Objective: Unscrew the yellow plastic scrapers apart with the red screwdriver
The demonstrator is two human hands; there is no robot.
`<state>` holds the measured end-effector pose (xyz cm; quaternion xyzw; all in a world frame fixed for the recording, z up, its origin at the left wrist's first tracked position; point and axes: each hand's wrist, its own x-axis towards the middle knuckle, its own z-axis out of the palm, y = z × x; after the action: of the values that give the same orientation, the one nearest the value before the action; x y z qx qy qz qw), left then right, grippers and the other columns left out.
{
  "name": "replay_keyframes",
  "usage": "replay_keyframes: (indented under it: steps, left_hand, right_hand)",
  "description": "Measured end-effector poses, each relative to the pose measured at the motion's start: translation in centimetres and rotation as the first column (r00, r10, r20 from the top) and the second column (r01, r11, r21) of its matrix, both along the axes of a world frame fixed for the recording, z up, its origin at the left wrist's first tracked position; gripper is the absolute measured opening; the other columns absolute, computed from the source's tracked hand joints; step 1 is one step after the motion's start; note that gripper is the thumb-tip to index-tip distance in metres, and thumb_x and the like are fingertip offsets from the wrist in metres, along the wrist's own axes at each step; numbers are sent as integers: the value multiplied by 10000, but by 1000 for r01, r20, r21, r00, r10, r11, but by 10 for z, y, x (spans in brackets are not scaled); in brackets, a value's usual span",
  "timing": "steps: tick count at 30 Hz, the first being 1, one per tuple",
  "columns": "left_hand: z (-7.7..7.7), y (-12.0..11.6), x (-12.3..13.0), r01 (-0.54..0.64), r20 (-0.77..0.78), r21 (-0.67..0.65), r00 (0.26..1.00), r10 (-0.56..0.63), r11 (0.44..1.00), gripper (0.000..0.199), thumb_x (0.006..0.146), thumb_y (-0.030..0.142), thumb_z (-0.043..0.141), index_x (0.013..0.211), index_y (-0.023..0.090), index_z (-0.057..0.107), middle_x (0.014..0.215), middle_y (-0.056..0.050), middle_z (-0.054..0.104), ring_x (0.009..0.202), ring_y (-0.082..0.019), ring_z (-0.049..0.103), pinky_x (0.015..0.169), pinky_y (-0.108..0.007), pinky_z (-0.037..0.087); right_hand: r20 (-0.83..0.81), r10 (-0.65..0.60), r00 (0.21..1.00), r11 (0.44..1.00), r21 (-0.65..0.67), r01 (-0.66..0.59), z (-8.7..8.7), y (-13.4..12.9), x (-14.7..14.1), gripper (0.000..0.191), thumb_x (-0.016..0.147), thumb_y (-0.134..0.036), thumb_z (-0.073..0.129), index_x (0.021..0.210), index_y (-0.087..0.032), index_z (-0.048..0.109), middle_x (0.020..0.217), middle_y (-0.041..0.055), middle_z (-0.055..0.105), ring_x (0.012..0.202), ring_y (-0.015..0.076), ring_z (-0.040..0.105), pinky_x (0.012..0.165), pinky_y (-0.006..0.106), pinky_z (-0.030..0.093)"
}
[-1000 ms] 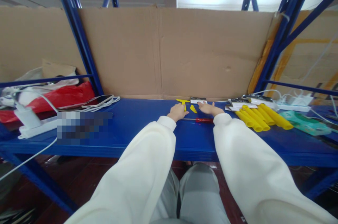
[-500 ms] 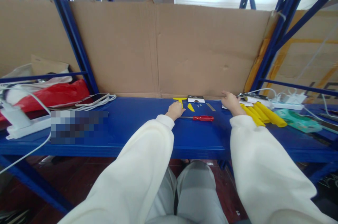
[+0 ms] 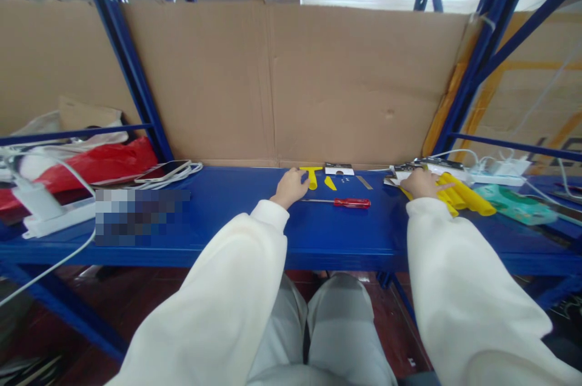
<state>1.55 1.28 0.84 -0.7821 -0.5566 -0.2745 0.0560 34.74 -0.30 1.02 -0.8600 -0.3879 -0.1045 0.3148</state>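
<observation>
My left hand [image 3: 290, 188] is open on the blue shelf, its fingertips close beside a yellow T-shaped scraper handle [image 3: 312, 179]. Whether they touch it I cannot tell. To its right lie a small yellow pointed piece [image 3: 330, 183], a few tiny bits [image 3: 345, 179] and a thin metal blade [image 3: 364, 182]. In front of these rests a screwdriver [image 3: 352, 203] with a clear red handle, its shaft pointing left. Over on the right, my right hand [image 3: 421, 183], fingers spread, is over several yellow tube-like handles [image 3: 468, 195] and black-and-white packets [image 3: 398, 174].
A small black-and-white box [image 3: 339, 170] stands against the cardboard panel [image 3: 273, 83]. A green packet [image 3: 516, 204] and a white power strip [image 3: 498, 179] lie at the right. Red and white bags [image 3: 100, 162], cables and another power strip [image 3: 59, 216] crowd the left.
My left hand has let go of the yellow scraper handle and moved slightly left. My right hand has shifted right, onto the yellow tube-like handles and packets.
</observation>
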Motion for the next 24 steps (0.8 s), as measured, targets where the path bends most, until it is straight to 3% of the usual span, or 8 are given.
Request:
replay_keyframes:
  steps: [5,10,14,18,21,24]
  left_hand:
    - [-8,1,-2,26,93,-38,995,-23,999,321,893,199,596,1149,204,790,1078,-87,764,1035,-222,716,963,-285,544]
    - [-8,1,0,72,106,-45,992,-67,996,317,887,189,577,1104,201,808,1064,-93,765,997,-227,719,946,-297,545]
    - [-6,0,-1,78,118,-37,990,-73,996,315,887,174,570,1091,201,809,1057,-84,765,1013,-227,708,953,-295,537]
    - [-5,-1,1,88,153,-25,985,-83,996,310,891,160,566,1089,188,803,1053,-79,760,994,-216,706,945,-288,536]
    - [-4,0,3,110,194,-11,975,-106,994,325,898,166,567,1147,170,775,1078,-89,750,1006,-213,704,955,-292,533]
    - [-4,1,4,151,283,39,946,-156,988,441,914,224,589,1343,150,655,1282,-128,691,1125,-228,678,1014,-324,516]
  right_hand:
    - [-116,-94,989,995,-26,92,-5,3,12,494,763,-141,603,1251,-95,669,1326,277,630,1333,400,530,1043,670,421]
    - [-166,-26,986,1000,10,28,-6,6,29,402,771,-222,620,1149,-160,742,1249,285,677,1238,449,603,978,718,439]
    - [-163,-21,986,998,53,30,-1,1,31,432,763,-226,635,1184,-206,731,1230,260,691,1213,459,617,968,707,447]
    - [-100,23,995,999,45,-18,16,-11,16,462,812,-172,570,1264,-160,665,1229,251,681,1219,423,617,980,608,473]
    - [-9,124,992,986,115,-122,31,-17,-7,436,883,-169,506,1298,-107,623,1253,281,648,1212,388,620,962,490,490]
    - [94,226,970,951,193,-241,43,-14,-38,470,905,-165,466,1358,-100,571,1267,263,649,1192,361,625,973,467,481]
